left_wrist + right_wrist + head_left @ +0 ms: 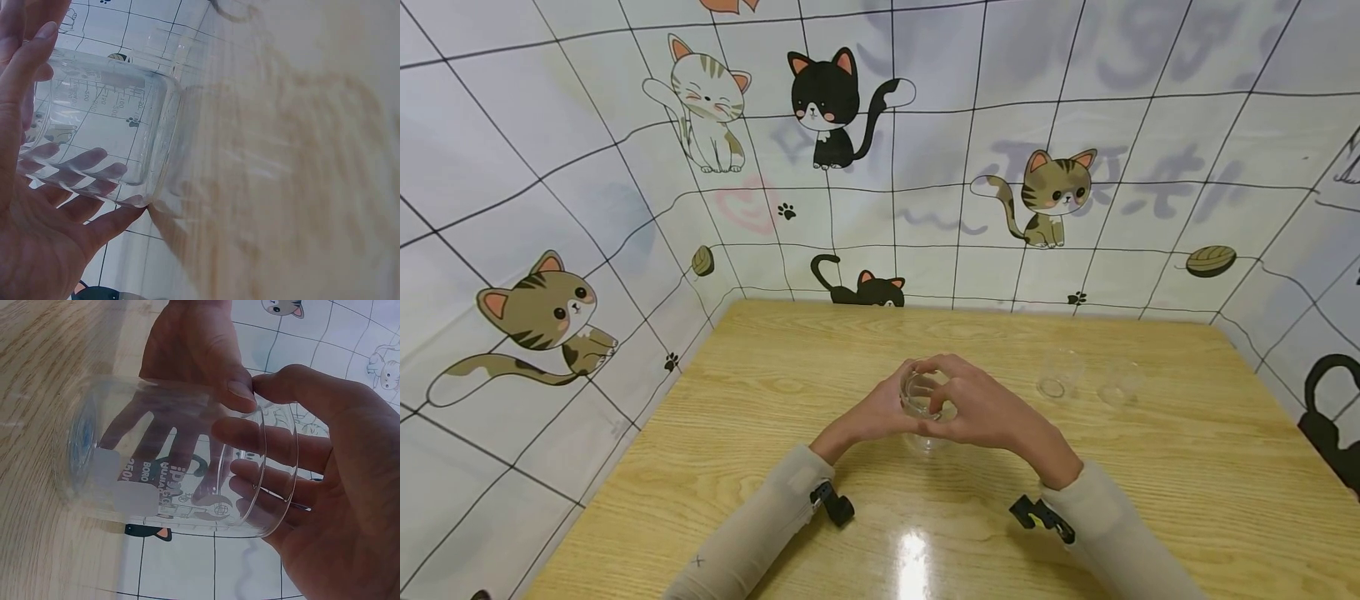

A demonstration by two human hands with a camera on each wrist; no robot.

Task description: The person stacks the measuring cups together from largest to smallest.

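At the yellow wooden tabletop (812,350), I judge the clear cylindrical glass beaker (106,115) fragile, slick, best cupped mid-wall; left hand (47,247) and right hand (981,410) both grasp it

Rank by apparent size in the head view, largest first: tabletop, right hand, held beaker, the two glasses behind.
Tabletop
Right hand
Held beaker, partly hidden
Left rear glass and right rear glass: too alike to rank

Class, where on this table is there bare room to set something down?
Bare table lies left of the left sleeve, up to the left wall; between the glass beaker and the back wall; and right of the right sleeve. Crowded: mid-table, where the left hand and right hand hold the beaker, and rear right, where two glass vessels stand.
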